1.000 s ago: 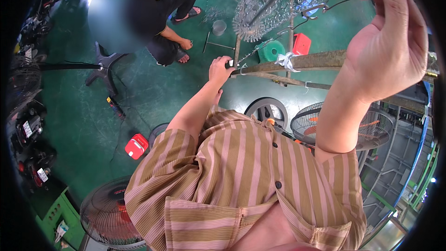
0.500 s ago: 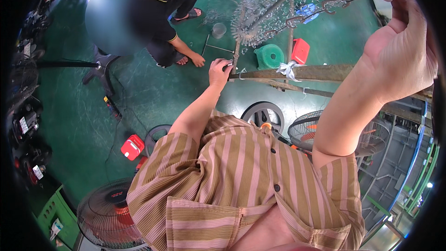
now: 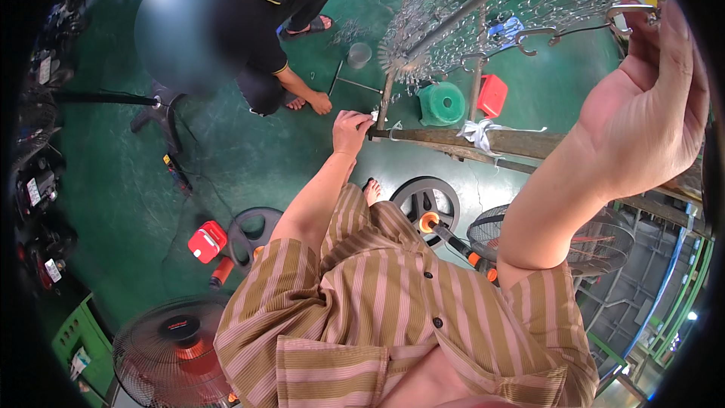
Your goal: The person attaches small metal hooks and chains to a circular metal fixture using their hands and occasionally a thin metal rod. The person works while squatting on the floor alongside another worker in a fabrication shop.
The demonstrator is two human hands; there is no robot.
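Observation:
My right hand [image 3: 642,106] is raised at the far right, fingers curled against a bent metal hook [image 3: 633,9]. That hook sits at the end of a strand of linked wire hooks [image 3: 538,39], which runs left to a rack hung with many small shiny hooks [image 3: 423,38]. My left hand [image 3: 350,133] is closed at the corner of the wooden rack frame [image 3: 438,137], beside the upright post. Something small and whitish shows at its fingertips, too small to name.
A person in black [image 3: 260,53] squats at the upper left, a hand near a metal rod [image 3: 359,85]. A green round tub [image 3: 442,103], red container [image 3: 491,96] and clear cup [image 3: 359,55] stand on the floor. Fans [image 3: 177,351] and a wheel-like black base [image 3: 427,204] are close to me.
My right hand has shifted slightly down and left with the hook. My left hand has moved a little down and left at the frame corner. The view has shifted slightly.

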